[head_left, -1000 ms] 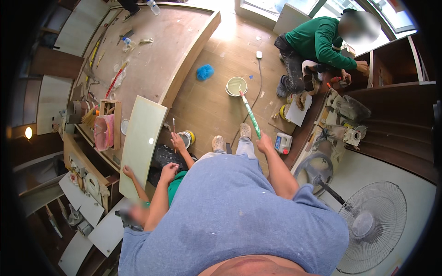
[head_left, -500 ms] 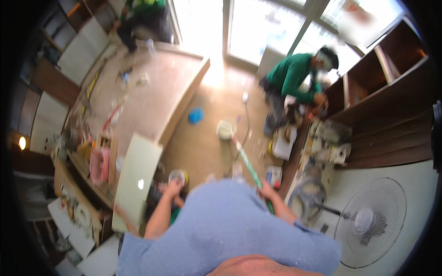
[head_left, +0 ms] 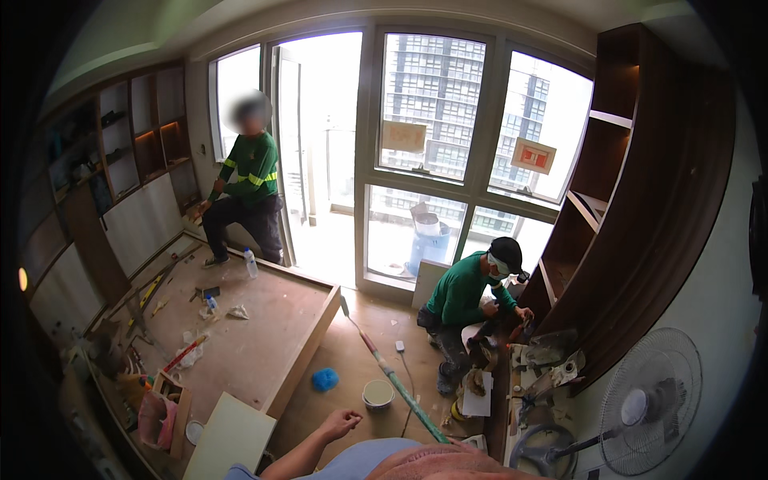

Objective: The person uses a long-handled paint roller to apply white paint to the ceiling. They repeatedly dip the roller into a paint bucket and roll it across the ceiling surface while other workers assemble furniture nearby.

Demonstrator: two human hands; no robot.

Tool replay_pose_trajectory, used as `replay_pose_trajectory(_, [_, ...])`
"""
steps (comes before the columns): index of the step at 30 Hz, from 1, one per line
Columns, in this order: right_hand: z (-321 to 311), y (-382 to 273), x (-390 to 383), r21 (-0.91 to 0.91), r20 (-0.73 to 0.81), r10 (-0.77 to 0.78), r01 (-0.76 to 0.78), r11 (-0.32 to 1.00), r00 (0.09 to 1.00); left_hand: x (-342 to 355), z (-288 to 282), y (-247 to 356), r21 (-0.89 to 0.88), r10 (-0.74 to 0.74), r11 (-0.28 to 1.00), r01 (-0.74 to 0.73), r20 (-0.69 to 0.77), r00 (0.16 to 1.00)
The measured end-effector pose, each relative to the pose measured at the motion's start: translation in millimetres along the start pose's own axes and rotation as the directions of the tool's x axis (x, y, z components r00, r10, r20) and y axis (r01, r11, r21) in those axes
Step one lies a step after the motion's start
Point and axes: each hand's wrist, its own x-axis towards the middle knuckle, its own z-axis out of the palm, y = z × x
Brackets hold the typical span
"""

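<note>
My left hand [head_left: 342,422] reaches forward from the lower edge, fingers loosely curled, and I see nothing in it. It hovers above the wooden floor near a small white bucket [head_left: 377,394] and a blue sponge [head_left: 325,379]. A long green and red pole [head_left: 392,376] slants from the floor by the platform corner down to my shoulder, where its lower end is hidden. My right hand is out of sight. A pale board [head_left: 232,438] leans at the lower left.
A raised wooden platform [head_left: 264,332] strewn with tools, bottles and scraps fills the left. One person in green stands on it by the window [head_left: 250,180]; another crouches at the dark shelving [head_left: 468,298]. A white fan [head_left: 644,408] stands at the right.
The view has swung up from the floor to the windows and both co-workers. My right hand, which held the pole, has dropped out of view; my left hand stays extended.
</note>
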Motion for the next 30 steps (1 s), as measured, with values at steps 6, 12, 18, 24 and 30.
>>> replay_pose_trajectory(6, [122, -141, -87, -0.101, 0.4, -0.277, 0.342, 0.934, 0.874, 1, -5, 143, -0.318, 0.314, 0.908, -0.274, 0.083, 0.946])
replay_pose_trajectory(12, [209, -222, -107, -0.066, 0.409, -0.611, 0.69, 0.721, 0.677, -9, -19, 270, -0.399, 0.635, 0.705, -0.586, -0.013, 0.772])
replay_pose_trajectory(18, [263, -318, -111, 0.084, 0.322, -0.823, 0.852, 0.517, 0.468, -4, -19, 288, -0.472, 0.683, 0.649, -0.597, 0.015, 0.73])
replay_pose_trajectory(24, [324, -427, -136, -0.122, 0.305, -0.944, 0.989, 0.089, 0.122, 23, -13, 315, -0.414, 0.771, 0.603, -0.682, 0.083, 0.631])
replay_pose_trajectory(30, [369, -523, -143, -0.246, 0.209, -0.967, 0.949, -0.198, -0.148, 55, -60, 438, -0.54, 0.828, 0.477, -0.694, 0.01, 0.561])
